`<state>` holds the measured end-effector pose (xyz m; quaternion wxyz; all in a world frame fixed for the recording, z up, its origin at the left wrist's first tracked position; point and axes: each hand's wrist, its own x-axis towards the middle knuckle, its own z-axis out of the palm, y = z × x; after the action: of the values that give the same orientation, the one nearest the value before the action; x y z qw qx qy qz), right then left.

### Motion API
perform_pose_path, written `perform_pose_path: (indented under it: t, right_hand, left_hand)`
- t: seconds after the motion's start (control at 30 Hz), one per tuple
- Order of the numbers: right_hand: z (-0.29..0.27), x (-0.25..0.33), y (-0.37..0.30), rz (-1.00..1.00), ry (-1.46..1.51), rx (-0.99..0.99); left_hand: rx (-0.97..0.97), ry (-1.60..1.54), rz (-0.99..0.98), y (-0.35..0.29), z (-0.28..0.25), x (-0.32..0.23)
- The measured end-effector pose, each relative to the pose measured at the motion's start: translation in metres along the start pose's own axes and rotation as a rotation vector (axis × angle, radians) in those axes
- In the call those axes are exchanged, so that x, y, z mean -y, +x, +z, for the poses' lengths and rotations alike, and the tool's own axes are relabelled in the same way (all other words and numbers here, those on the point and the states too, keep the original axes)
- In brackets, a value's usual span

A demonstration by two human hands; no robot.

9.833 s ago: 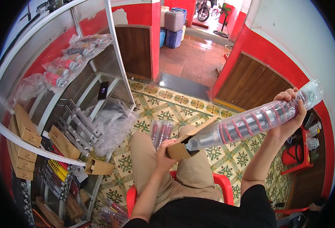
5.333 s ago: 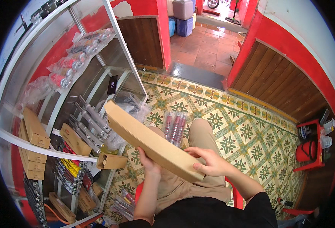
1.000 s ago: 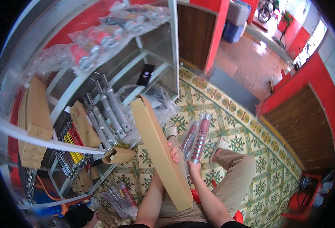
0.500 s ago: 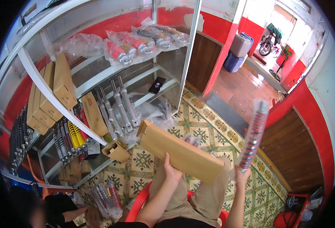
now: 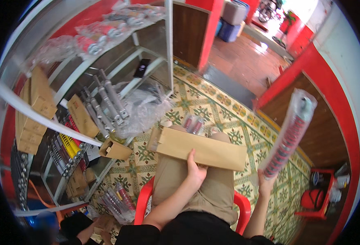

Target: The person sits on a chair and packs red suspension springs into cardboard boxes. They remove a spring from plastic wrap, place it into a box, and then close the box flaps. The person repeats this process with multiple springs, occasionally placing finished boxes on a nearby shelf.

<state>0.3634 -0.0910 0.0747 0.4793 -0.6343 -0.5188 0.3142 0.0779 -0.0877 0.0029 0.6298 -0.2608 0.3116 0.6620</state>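
A long brown cardboard box (image 5: 196, 149) lies across my lap, with my left hand (image 5: 195, 171) gripping its near edge. My right hand (image 5: 265, 185) holds up a red coil shock absorber in a clear plastic bag (image 5: 288, 132), standing nearly upright out to my right. More bagged red shock absorbers (image 5: 192, 123) lie on the patterned tile floor just past my knees. I sit on a red plastic chair (image 5: 142, 202).
A white metal shelf rack (image 5: 106, 77) at left holds grey shock absorbers (image 5: 108, 102), brown boxes (image 5: 33, 106), bagged parts and yellow springs (image 5: 69, 145). A small open carton (image 5: 115, 149) and loose plastic wrap (image 5: 145, 108) lie by it. A red stool (image 5: 319, 196) stands at right. Another person crouches at lower left (image 5: 76, 226).
The box has come down from a raised slant to lie across my lap. My right hand has kept the bagged shock absorber raised, now farther out to the right.
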Motion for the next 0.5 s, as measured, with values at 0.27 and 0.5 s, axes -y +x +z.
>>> perform_pose_path:
  t: [0.27,0.5]
  right_hand:
    - [0.027,0.027,-0.018,0.006,-0.050,0.238]
    - [0.033,0.025,-0.028,0.135,-0.093,0.545]
  left_hand:
    - [-0.007,0.132,-0.015,-0.002,-0.009,-0.007]
    - [0.178,0.413,-0.241,-0.032,-0.050,-0.053]
